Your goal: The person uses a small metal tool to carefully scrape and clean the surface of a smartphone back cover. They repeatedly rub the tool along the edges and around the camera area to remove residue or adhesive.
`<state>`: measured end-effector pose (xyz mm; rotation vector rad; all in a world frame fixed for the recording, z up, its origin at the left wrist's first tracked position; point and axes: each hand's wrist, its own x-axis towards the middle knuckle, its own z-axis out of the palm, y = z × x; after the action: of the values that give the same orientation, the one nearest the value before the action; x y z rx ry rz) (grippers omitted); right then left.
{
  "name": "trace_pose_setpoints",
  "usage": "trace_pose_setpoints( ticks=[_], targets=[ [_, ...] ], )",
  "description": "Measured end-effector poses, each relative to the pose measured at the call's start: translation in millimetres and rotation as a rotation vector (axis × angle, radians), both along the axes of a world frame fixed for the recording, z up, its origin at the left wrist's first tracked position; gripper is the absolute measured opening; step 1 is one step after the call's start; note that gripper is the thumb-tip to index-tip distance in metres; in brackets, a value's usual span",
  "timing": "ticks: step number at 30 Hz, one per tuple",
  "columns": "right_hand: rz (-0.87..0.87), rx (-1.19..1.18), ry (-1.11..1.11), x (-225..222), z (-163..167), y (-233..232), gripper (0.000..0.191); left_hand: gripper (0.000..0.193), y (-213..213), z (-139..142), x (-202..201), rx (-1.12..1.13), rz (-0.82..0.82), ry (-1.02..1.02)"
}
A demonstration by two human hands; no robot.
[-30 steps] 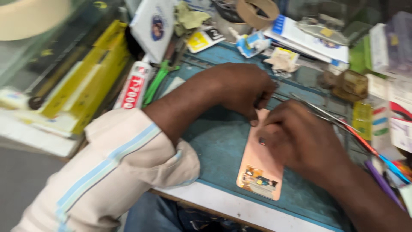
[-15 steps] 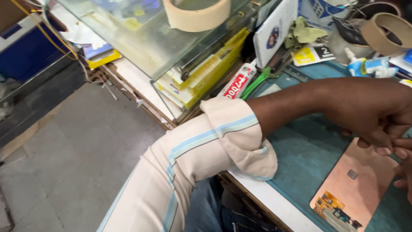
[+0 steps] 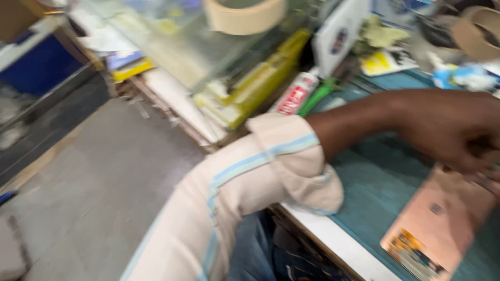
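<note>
My left hand (image 3: pixel 458 130) reaches in from the left across a teal work mat (image 3: pixel 375 182). Its curled fingers rest on the top end of a flat pink panel (image 3: pixel 442 218) that has a small picture sticker at its near end. The arm wears a rolled cream sleeve with pale blue stripes (image 3: pixel 271 166). Only a dark sliver of my right hand (image 3: pixel 492 182) shows at the right edge, touching the panel's upper corner. Everything is blurred by motion.
A white table edge (image 3: pixel 333 239) borders the mat. Behind it lie a red-and-white tube (image 3: pixel 294 96), a green-handled tool (image 3: pixel 317 96), yellow boxes (image 3: pixel 260 88) under a glass shelf, and two tape rolls (image 3: pixel 245 15) (image 3: pixel 476 31). Grey floor (image 3: pixel 104 182) fills the left.
The view has swung left, so the floor and shelf now fill the frame and the hands sit at the right edge. My right hand has almost left the picture. The panel lies where it did.
</note>
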<state>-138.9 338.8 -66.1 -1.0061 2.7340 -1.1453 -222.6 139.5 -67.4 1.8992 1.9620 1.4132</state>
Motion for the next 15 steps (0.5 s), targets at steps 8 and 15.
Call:
trace_pose_setpoints(
  ticks=[8,15],
  targets=[
    [-0.047,-0.028,-0.012,3,22,46,0.018,0.009,-6,16,18,-0.269,0.335,0.03],
    [-0.128,0.048,-0.022,5,34,41,0.012,0.008,-3,40,32,-0.416,0.404,-0.043]
  ],
)
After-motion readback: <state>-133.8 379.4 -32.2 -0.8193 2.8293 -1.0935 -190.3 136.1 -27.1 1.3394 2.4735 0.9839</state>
